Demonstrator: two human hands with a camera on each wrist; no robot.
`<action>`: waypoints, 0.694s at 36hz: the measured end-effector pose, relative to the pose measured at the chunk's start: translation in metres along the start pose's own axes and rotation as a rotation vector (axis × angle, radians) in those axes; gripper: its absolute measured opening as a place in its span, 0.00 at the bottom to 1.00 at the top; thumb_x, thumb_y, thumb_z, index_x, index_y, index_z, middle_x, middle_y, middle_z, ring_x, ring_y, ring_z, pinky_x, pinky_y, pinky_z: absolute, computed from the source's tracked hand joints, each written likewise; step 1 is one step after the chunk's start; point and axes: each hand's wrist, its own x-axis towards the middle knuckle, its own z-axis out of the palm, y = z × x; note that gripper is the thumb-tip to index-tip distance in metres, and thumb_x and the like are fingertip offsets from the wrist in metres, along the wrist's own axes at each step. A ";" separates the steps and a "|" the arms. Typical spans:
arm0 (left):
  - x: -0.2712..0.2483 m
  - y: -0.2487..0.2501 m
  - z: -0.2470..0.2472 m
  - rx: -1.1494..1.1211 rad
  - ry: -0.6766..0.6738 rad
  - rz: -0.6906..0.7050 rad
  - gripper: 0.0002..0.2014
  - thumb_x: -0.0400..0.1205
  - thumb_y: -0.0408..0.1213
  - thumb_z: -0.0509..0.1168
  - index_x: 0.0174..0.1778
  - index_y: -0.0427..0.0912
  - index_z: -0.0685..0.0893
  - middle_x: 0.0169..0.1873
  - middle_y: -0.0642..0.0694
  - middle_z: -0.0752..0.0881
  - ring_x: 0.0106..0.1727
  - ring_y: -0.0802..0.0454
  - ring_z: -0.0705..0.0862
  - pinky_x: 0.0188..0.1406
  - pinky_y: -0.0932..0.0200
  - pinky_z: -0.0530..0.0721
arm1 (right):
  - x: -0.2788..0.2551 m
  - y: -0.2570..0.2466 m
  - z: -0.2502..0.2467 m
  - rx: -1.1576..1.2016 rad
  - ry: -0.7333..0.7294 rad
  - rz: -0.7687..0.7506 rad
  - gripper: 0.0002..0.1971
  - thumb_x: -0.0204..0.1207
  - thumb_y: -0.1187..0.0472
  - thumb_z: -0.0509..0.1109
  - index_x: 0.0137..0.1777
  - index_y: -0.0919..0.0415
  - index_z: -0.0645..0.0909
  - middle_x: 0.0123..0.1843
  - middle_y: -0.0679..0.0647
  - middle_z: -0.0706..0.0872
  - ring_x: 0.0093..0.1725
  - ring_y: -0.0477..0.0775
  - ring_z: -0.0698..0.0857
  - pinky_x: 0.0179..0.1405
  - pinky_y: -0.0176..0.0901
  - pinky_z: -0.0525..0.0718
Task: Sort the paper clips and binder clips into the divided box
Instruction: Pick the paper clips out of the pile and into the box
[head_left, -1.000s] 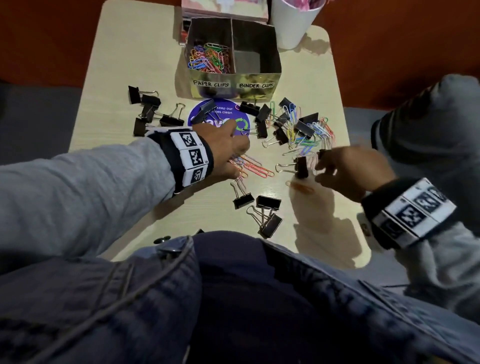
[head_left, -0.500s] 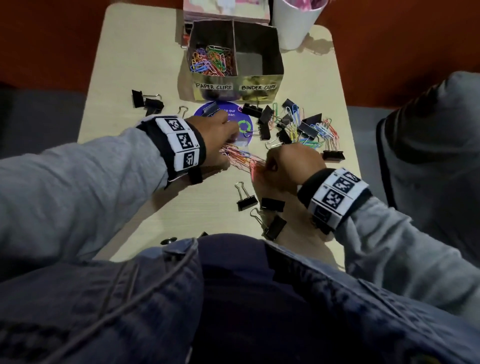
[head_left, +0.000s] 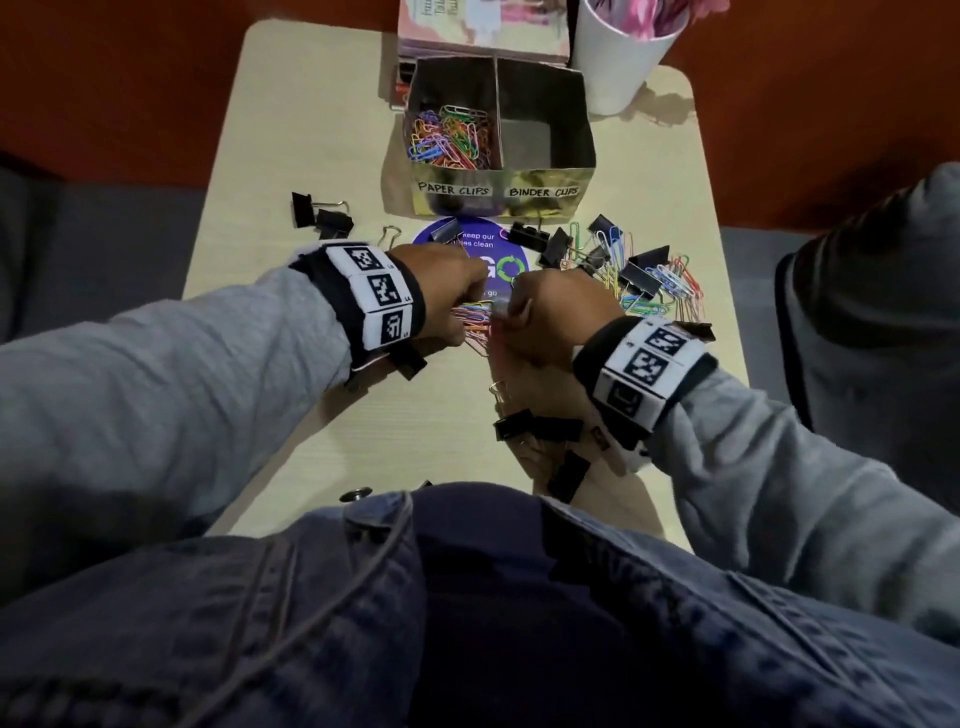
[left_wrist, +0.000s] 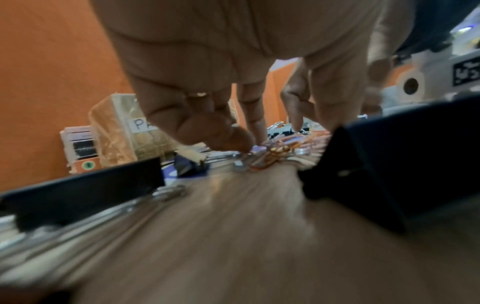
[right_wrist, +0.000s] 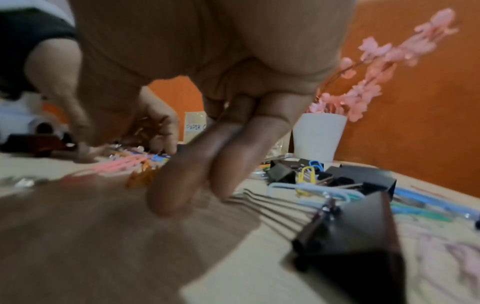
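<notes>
A gold divided box (head_left: 498, 202) stands at the far middle of the table, with coloured paper clips (head_left: 452, 137) in its left compartment and nothing in the right one. My left hand (head_left: 447, 296) curls over a bunch of coloured paper clips (head_left: 475, 319) in the middle of the table, fingertips (left_wrist: 233, 139) down on them. In the right wrist view some clips sit inside its curled fingers. My right hand (head_left: 550, 317) is right beside it, its straight fingers (right_wrist: 182, 185) pressed on the table against the bunch.
More paper clips mixed with black binder clips (head_left: 644, 280) lie right of my hands. Other binder clips lie near the front edge (head_left: 540, 428) and at the far left (head_left: 322, 218). A white cup (head_left: 623, 57) with pink flowers stands behind the box. A purple sticker (head_left: 498, 249) lies before it.
My right hand has come in from the right side of the table to meet my left hand. The left hand has drawn the loose clips together into a bunch.
</notes>
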 end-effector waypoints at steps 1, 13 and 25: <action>-0.001 -0.001 0.001 0.000 0.005 0.001 0.23 0.71 0.48 0.75 0.58 0.48 0.75 0.58 0.45 0.79 0.56 0.44 0.79 0.47 0.54 0.76 | -0.002 0.005 -0.003 0.013 0.007 0.023 0.13 0.75 0.45 0.67 0.51 0.54 0.81 0.52 0.59 0.86 0.52 0.62 0.83 0.46 0.45 0.76; 0.001 0.019 0.002 0.061 0.037 0.117 0.24 0.76 0.47 0.70 0.66 0.47 0.74 0.60 0.45 0.78 0.58 0.42 0.81 0.51 0.51 0.78 | -0.001 -0.003 0.015 -0.077 0.023 0.038 0.15 0.75 0.48 0.65 0.53 0.58 0.82 0.54 0.62 0.87 0.52 0.65 0.86 0.40 0.44 0.72; 0.006 0.033 0.016 0.057 -0.050 -0.022 0.18 0.82 0.36 0.61 0.67 0.39 0.69 0.63 0.38 0.75 0.58 0.38 0.81 0.52 0.50 0.78 | -0.004 0.004 0.009 0.114 -0.008 0.145 0.13 0.76 0.52 0.66 0.42 0.60 0.87 0.43 0.62 0.88 0.46 0.64 0.86 0.40 0.42 0.77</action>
